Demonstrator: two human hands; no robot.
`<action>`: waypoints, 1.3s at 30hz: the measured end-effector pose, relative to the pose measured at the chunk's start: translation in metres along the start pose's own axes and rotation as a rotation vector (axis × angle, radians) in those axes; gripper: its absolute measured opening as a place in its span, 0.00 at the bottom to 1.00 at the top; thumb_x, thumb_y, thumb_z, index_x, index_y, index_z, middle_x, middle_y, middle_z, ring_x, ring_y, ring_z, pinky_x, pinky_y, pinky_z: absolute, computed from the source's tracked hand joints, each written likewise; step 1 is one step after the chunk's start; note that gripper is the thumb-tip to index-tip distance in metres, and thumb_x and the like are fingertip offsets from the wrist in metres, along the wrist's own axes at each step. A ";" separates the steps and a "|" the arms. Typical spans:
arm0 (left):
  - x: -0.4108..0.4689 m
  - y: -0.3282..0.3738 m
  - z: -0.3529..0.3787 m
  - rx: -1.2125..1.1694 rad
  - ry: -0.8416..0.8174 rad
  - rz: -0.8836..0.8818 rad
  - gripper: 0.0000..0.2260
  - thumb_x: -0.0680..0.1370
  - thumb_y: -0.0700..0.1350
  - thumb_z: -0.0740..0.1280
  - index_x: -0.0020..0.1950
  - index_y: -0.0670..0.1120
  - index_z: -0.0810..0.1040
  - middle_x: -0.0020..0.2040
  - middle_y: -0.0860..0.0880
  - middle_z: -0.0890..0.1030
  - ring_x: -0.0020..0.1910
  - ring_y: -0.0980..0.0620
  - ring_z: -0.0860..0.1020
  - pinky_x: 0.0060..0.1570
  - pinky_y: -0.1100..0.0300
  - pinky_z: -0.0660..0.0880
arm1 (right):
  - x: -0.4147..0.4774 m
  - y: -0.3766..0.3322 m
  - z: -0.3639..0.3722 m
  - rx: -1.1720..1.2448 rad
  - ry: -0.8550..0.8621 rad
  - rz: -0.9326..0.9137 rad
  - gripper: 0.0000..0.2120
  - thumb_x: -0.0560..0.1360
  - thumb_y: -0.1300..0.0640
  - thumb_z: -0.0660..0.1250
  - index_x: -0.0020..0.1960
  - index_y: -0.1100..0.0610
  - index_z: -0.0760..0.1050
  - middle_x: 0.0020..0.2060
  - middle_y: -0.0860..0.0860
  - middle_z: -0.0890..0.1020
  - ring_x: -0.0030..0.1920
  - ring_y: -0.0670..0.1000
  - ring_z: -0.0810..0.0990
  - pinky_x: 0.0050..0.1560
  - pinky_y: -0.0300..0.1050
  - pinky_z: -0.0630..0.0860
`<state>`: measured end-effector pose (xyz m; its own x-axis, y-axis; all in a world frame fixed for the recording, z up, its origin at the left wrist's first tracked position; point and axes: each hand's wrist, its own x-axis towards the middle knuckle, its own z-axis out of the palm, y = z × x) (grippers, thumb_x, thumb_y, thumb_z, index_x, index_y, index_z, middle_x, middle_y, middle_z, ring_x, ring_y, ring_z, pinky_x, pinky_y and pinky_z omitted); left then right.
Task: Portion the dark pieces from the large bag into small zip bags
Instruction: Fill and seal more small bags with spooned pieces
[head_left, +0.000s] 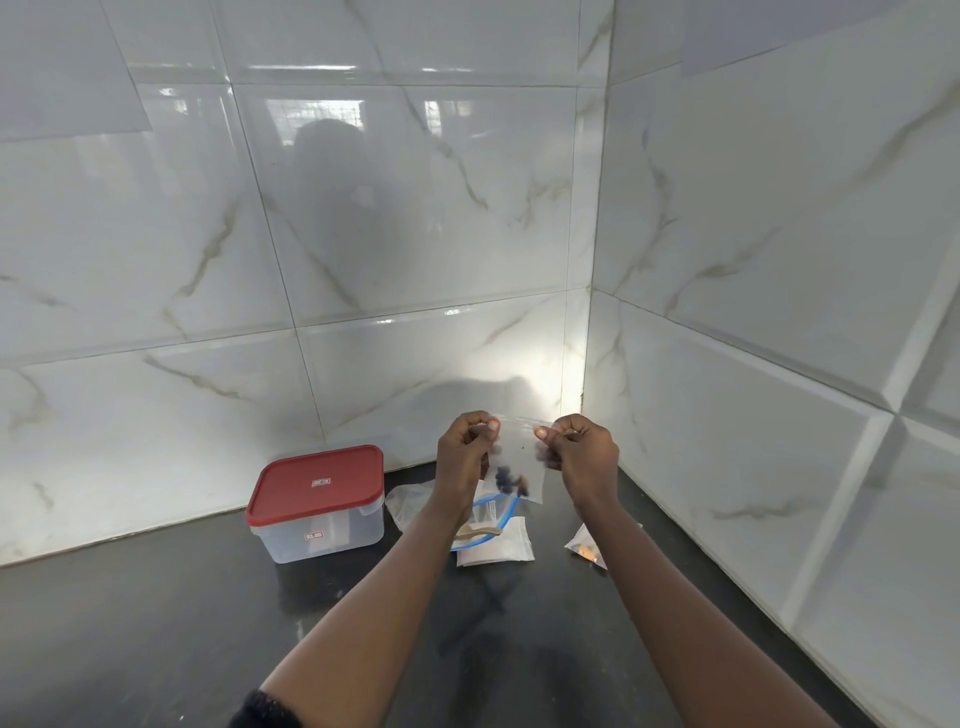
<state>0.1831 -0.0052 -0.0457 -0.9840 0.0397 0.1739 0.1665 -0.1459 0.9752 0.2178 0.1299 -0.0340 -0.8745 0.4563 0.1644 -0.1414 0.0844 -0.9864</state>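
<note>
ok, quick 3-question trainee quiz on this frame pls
1. True or false: the left hand and the right hand both pinch the top edge of the small zip bag.
2. What colour is the lid of the container? A blue, B red, C green.
3. Fill in: the dark pieces sit at the ___ of the held bag.
Key: 1 true; 2 B; 3 bottom.

On the worktop (156, 623) a lidded box (317, 506) is set left of the large bag (491, 515), above which a small zip bag (519, 467) is held.
</note>
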 end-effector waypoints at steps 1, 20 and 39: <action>0.000 0.000 0.001 0.016 0.011 0.009 0.04 0.78 0.38 0.65 0.47 0.46 0.77 0.41 0.47 0.77 0.38 0.52 0.76 0.44 0.53 0.75 | 0.001 0.001 -0.001 0.000 -0.009 0.006 0.09 0.73 0.66 0.70 0.35 0.60 0.74 0.32 0.57 0.79 0.30 0.52 0.79 0.36 0.45 0.80; -0.006 -0.010 0.019 0.053 -0.015 0.113 0.05 0.77 0.38 0.65 0.47 0.38 0.80 0.32 0.57 0.78 0.30 0.63 0.74 0.31 0.70 0.70 | 0.003 0.000 -0.007 0.045 0.023 0.005 0.19 0.71 0.78 0.51 0.35 0.58 0.69 0.34 0.56 0.76 0.31 0.52 0.80 0.33 0.41 0.79; -0.014 -0.010 0.025 0.072 -0.064 0.031 0.10 0.75 0.46 0.70 0.44 0.38 0.79 0.36 0.34 0.76 0.33 0.39 0.73 0.32 0.41 0.75 | 0.003 0.006 -0.001 0.008 -0.029 0.009 0.15 0.73 0.74 0.61 0.35 0.57 0.76 0.34 0.54 0.80 0.36 0.51 0.80 0.39 0.43 0.81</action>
<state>0.1965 0.0206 -0.0546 -0.9726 0.0995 0.2101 0.2030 -0.0770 0.9761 0.2151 0.1323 -0.0397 -0.8887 0.4314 0.1554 -0.1371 0.0736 -0.9878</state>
